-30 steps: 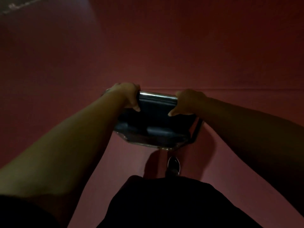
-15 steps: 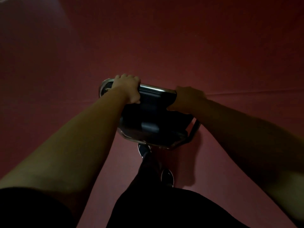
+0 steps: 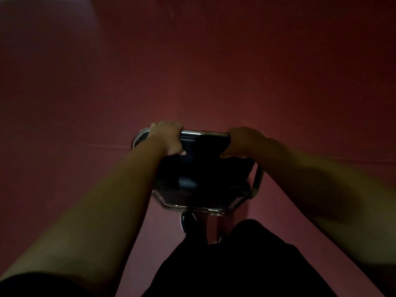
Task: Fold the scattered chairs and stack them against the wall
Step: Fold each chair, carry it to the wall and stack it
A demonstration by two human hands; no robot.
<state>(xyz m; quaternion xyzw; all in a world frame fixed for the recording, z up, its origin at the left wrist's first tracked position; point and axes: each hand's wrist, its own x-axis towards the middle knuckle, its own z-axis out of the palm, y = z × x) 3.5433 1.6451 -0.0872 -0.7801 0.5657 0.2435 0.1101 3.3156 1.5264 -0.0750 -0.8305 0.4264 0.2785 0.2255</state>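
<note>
A folding chair (image 3: 203, 168) with a dark padded back and seat and a chrome tube frame hangs in front of me, seen from above. My left hand (image 3: 168, 137) grips the left end of its top rail, fingers curled over the far side and thumb on the pad. My right hand (image 3: 242, 142) grips the right end of the same rail. The chair's lower frame edge shines near my legs. The light is dim, and the chair's legs are hidden beneath the seat.
Dark red carpet (image 3: 192, 71) covers the whole floor, with a faint seam line running across at hand height. My dark shoe (image 3: 188, 221) steps just below the chair, and my dark shorts fill the bottom of the view. No wall or other chairs show.
I have walked forward over the carpet, carrying the chair with both hands in the same grip. My feet have swapped, and the floor seam has shifted slightly.
</note>
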